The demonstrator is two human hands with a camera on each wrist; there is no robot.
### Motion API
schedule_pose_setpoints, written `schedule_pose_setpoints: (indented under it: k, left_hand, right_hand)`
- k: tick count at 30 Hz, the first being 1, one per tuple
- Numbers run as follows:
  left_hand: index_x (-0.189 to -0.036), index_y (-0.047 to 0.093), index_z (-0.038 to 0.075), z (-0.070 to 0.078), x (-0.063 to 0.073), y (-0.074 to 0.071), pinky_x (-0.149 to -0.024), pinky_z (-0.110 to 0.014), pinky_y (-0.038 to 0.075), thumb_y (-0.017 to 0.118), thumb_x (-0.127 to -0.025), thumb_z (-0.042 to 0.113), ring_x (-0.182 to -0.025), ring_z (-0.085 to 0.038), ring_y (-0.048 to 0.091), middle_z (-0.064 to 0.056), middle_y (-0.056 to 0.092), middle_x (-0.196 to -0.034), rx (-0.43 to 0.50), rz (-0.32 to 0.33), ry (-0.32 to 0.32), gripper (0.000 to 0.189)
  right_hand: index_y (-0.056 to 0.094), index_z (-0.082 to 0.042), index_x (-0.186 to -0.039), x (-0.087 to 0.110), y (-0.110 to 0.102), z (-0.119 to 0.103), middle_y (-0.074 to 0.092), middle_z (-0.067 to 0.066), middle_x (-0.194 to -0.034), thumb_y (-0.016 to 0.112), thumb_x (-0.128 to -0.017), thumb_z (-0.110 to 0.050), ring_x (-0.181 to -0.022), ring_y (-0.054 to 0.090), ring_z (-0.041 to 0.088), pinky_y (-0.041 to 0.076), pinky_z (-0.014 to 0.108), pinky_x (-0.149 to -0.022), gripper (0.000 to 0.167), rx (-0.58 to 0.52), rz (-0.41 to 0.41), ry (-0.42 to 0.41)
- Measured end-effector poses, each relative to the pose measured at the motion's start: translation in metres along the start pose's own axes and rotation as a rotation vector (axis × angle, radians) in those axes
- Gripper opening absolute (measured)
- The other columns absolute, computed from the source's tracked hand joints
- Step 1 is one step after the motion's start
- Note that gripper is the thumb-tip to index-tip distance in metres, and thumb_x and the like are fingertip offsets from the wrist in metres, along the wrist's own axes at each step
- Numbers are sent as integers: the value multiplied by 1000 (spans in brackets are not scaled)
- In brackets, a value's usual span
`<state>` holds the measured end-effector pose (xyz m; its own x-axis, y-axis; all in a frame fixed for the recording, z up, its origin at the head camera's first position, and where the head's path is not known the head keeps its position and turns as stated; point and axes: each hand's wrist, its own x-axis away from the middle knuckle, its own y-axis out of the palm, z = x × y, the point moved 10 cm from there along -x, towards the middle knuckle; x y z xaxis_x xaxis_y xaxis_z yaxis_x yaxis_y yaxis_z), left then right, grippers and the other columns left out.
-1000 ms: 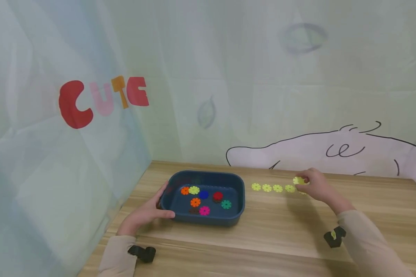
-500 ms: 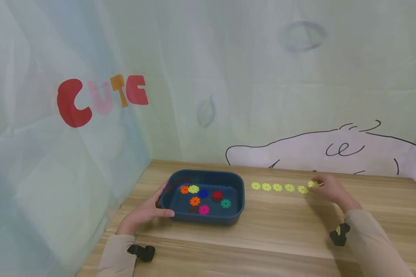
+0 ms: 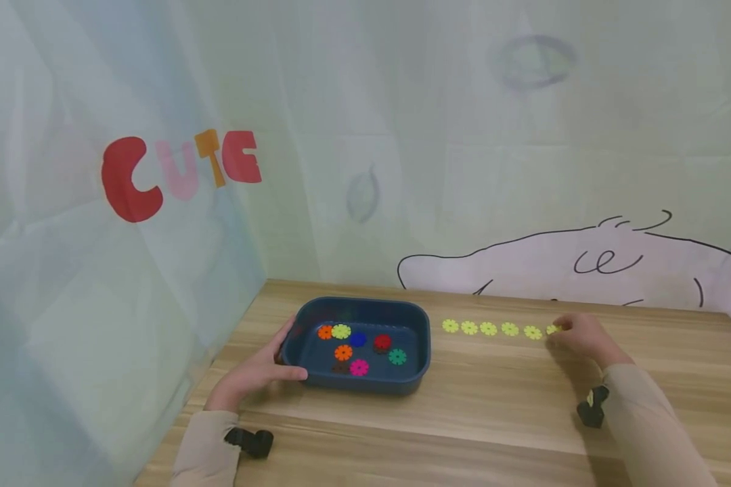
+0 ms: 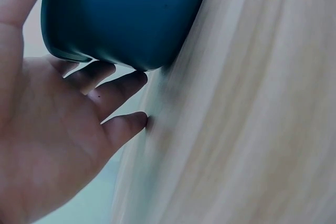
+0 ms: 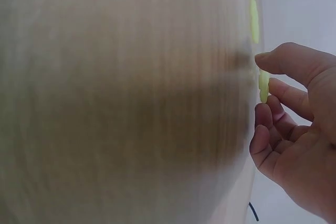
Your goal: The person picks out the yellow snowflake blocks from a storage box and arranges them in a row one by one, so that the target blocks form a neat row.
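Note:
My left hand [image 3: 252, 373] holds the left end of a dark blue plastic tub [image 3: 365, 385], thumb on the front corner and fingers along the outer wall; the left wrist view shows the curled fingers [image 4: 123, 93] against the tub. At the back right, my right hand [image 3: 587, 338] pinches a yellow notched plastic snowflake disc [image 5: 263, 86] between thumb and fingers, low at the tabletop. That disc is partly hidden by the fingers in the head view. Several matching yellow discs [image 3: 489, 329] lie in a line to its left.
Inside the tub lie loose discs, among them an orange disc [image 3: 343, 352], a pink disc [image 3: 359, 367], a green disc [image 3: 397, 356] and a red disc [image 3: 382, 341]. Printed fabric walls [image 3: 329, 203] border the wooden table [image 3: 463, 433] at the left and back.
My right hand has moved right past the last disc in the line, then lowered its yellow disc to the table at the line's right end. The left hand and tub have stayed put.

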<state>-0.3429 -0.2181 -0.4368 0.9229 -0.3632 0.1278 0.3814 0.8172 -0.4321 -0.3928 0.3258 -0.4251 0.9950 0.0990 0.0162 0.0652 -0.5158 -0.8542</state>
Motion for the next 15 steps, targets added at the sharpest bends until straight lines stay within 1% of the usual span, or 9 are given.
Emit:
schedule_pose_setpoints:
  k: [6,10,15]
  left_hand:
    - [-156,-5,20,0,-1,0,-112,-65,8,79,-79,26,-144,-43,3,-17,-6,-161,-1,2,2,114]
    - [-156,-5,20,-1,-1,0,-112,-64,8,79,-79,27,-144,-43,4,-17,-5,-161,-2,4,-10,114]
    - [-156,-5,20,-1,-1,0,-112,-64,8,79,-79,26,-144,-42,4,-17,-5,-161,-4,4,-7,114]
  right_hand:
    - [57,20,-111,-1,1,2,59,36,-105,66,-82,-12,-97,56,47,45,58,-86,45,-11,5,-2]
    - [56,21,-112,0,2,2,58,38,-107,65,-84,-12,-100,55,49,44,59,-87,43,-6,-12,10]
    - [56,21,-112,1,2,1,57,39,-110,64,-86,-13,-103,54,52,44,59,-88,43,-4,-25,21]
